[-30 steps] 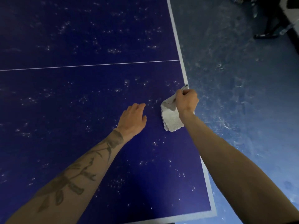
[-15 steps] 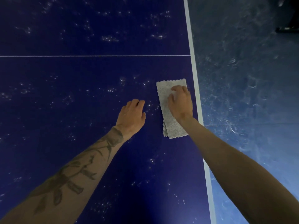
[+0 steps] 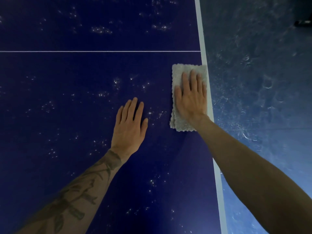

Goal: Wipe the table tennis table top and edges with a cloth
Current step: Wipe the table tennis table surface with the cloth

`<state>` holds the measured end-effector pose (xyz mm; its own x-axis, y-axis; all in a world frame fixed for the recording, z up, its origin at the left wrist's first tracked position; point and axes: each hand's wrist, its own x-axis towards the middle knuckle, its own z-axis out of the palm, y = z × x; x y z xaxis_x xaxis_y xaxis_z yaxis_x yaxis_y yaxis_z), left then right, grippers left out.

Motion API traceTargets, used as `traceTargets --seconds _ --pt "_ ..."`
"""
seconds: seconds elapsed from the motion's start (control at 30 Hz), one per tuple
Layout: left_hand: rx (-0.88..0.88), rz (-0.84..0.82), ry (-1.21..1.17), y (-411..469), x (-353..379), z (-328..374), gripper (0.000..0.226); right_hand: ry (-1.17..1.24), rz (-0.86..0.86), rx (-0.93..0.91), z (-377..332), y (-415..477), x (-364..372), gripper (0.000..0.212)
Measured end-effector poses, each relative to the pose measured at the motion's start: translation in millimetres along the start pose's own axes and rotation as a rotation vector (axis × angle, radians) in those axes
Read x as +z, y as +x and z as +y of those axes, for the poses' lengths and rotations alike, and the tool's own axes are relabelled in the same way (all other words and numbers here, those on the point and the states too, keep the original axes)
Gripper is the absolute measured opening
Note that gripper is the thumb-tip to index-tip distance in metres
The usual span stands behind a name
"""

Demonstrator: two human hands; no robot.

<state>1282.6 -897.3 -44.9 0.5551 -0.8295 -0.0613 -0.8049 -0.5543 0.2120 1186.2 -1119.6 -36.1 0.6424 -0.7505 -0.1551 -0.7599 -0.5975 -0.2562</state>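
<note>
A dark blue table tennis table top (image 3: 84, 102) fills most of the view, speckled with pale dust spots. Its white edge line (image 3: 200, 39) runs down the right side. A folded grey cloth (image 3: 181, 73) lies flat on the top against that edge. My right hand (image 3: 190, 97) presses on the cloth with straight, spread fingers. My left hand (image 3: 130, 125) rests flat on the bare table top to the left of the cloth, apart from it, holding nothing.
A thin white centre line (image 3: 101, 51) crosses the table above the hands. To the right of the table edge lies a scuffed blue floor (image 3: 261, 81). A dark object (image 3: 303, 22) shows at the upper right corner.
My right hand went from gripping the bunched cloth at the edge to laying it out and pressing it flat with straight fingers. My left hand has flattened on the table.
</note>
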Motion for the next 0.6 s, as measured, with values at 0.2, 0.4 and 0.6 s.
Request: traceTargets --seconds 0.2,0.4,0.6 --pt "-0.001 0.072 -0.033 -1 9 -4 0.055 -0.099 -0.017 -0.298 -10 -22 8 0.068" --pt "-0.007 0.104 -0.053 -1 11 -4 0.054 -0.056 0.044 0.018 -6 27 0 0.065" --pt "-0.012 0.103 -0.062 0 10 -5 0.054 -0.182 -0.029 -0.448 -34 -1 13 0.065"
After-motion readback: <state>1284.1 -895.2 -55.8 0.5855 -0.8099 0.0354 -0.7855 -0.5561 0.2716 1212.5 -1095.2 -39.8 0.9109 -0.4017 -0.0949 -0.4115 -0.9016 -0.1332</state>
